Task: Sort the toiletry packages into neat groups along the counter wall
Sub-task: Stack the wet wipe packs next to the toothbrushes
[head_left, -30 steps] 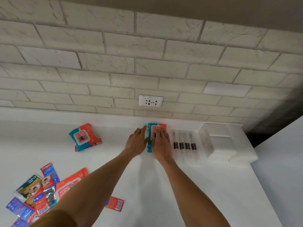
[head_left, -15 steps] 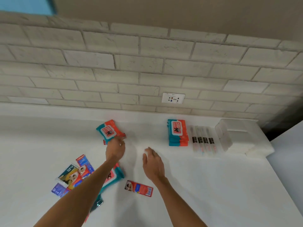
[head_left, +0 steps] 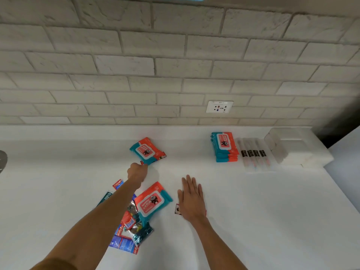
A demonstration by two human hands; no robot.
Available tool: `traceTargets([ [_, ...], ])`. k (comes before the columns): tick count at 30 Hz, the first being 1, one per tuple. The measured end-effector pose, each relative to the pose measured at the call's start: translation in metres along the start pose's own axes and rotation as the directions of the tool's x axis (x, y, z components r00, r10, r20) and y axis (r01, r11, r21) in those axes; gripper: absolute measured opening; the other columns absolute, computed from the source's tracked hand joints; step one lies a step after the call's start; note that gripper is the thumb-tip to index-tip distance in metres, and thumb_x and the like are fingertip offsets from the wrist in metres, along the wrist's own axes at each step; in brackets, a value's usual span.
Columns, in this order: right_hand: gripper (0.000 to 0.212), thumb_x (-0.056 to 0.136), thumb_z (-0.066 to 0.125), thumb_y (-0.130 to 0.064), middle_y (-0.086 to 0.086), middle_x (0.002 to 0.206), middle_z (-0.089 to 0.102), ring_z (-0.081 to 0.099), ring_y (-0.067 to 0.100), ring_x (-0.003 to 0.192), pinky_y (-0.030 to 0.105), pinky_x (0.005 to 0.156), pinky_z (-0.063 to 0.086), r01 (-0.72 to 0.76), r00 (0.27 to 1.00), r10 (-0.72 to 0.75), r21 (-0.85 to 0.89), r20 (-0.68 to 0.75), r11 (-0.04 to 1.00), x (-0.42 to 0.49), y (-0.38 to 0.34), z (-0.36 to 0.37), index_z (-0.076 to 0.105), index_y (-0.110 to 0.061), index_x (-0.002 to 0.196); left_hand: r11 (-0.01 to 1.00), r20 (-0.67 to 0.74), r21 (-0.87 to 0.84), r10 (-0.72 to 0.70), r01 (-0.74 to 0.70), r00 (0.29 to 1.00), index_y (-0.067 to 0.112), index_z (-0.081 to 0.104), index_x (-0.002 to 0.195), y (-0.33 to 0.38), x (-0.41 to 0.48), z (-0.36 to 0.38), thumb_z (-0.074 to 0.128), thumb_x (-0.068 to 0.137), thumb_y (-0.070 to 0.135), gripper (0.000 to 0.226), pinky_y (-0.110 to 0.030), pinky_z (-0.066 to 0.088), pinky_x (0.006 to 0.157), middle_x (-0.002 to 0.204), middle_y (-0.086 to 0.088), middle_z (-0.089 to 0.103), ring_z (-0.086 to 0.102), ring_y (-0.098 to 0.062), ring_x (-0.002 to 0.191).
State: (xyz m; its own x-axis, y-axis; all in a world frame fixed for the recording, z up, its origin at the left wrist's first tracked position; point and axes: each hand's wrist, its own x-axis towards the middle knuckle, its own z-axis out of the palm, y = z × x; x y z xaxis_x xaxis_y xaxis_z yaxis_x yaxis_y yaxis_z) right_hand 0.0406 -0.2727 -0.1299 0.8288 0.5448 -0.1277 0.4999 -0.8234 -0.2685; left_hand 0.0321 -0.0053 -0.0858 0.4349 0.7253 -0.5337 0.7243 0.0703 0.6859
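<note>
Counter [head_left: 263,215], white, against a brick wall [head_left: 175,65] with one socket [head_left: 219,106].

1. Stack [head_left: 224,148] of teal-and-orange wipe packs, far right by the wall, edges squared. Just right of it are a row of sleeved brushes [head_left: 253,155], then white blocks [head_left: 296,151].
2. Far pack [head_left: 147,151], same kind, loose and askew, left of the stack and well apart from it.
3. Near pack [head_left: 153,201], also loose, lying on the edge of the heap.
4. Heap of sachets [head_left: 128,228], near left, mixed and overlapping.
5. Lone sachet [head_left: 177,209], mostly hidden under the right hand.

Left hand [head_left: 137,171]: fingers curled, knuckles at the far pack's near corner. I cannot tell whether they have pinched it.
Right hand [head_left: 191,199]: fingers straight and together, palm down over the lone sachet, gripping nothing.

Handling, as I judge it: the packs are soft, light and film-wrapped, likely to sag if lifted by a corner. They are better taken across the short sides, thumb above and fingers under, or slid flat. The sachets are thin and slick, and best dragged to the edge before pinching.
</note>
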Motion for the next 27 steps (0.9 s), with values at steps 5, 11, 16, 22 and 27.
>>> traceTargets([
  [5, 0.107, 0.078, -0.044, -0.063, -0.004, 0.176, -0.015, -0.015, 0.021, 0.163, 0.043, 0.133, -0.007, -0.020, 1.000, 0.020, -0.002, 0.011, 1.000, -0.007, -0.005, -0.002, -0.004, -0.025, 0.170, 0.999, 0.032, 0.032, -0.005, 0.004, 0.999, 0.007, 0.065, 0.104, 0.005, 0.014, 0.002, 0.068, 0.091, 0.031, 0.028, -0.029, 0.047, 0.051, 0.098, -0.014, 0.073, 0.072, -0.031, 0.088],
  [11, 0.089, 0.091, -0.029, -0.059, -0.004, 0.177, -0.014, -0.015, 0.022, 0.163, 0.043, 0.132, -0.007, -0.039, 0.998, 0.040, -0.025, 0.049, 0.999, -0.007, -0.008, -0.007, -0.006, -0.026, 0.170, 0.997, 0.066, 0.015, -0.074, 0.073, 0.995, 0.002, 0.064, 0.106, 0.013, 0.025, 0.006, 0.070, 0.089, 0.009, 0.020, -0.026, 0.041, 0.047, 0.100, -0.017, 0.071, 0.061, -0.022, 0.071],
  [16, 0.083, 0.095, -0.016, -0.056, -0.005, 0.176, -0.014, -0.012, 0.022, 0.164, 0.043, 0.130, -0.010, -0.077, 0.994, 0.077, -0.008, 0.082, 0.997, -0.007, -0.014, -0.009, -0.001, -0.024, 0.170, 0.955, 0.165, -0.270, -0.082, 0.125, 0.983, -0.001, 0.067, 0.105, 0.015, 0.028, 0.005, 0.061, 0.093, 0.009, 0.017, -0.026, 0.036, 0.047, 0.075, -0.010, 0.063, 0.050, -0.017, 0.055],
  [22, 0.051, 0.114, 0.035, -0.041, 0.002, 0.171, 0.033, 0.028, 0.023, 0.159, 0.040, 0.131, 0.025, -0.168, 0.984, 0.148, 0.258, 0.096, 0.951, 0.006, -0.026, -0.031, 0.043, -0.020, 0.159, 0.801, 0.220, -0.598, 0.115, 0.040, 0.969, 0.006, 0.063, 0.117, 0.024, 0.008, -0.010, 0.053, 0.099, 0.001, 0.021, -0.033, 0.059, 0.090, 0.110, -0.011, 0.072, 0.072, -0.022, 0.101],
  [27, 0.026, 0.111, 0.048, -0.039, -0.004, 0.132, 0.068, 0.061, 0.015, 0.124, 0.030, 0.102, 0.054, -0.237, 0.966, 0.256, 0.534, 0.040, 0.812, 0.010, -0.043, -0.051, 0.066, -0.030, 0.127, 0.784, 0.169, -0.613, 0.252, -0.099, 0.953, 0.005, 0.063, 0.118, 0.025, -0.028, -0.030, 0.050, 0.102, 0.004, 0.021, -0.038, 0.056, 0.101, 0.118, -0.013, 0.071, 0.069, -0.025, 0.112],
])
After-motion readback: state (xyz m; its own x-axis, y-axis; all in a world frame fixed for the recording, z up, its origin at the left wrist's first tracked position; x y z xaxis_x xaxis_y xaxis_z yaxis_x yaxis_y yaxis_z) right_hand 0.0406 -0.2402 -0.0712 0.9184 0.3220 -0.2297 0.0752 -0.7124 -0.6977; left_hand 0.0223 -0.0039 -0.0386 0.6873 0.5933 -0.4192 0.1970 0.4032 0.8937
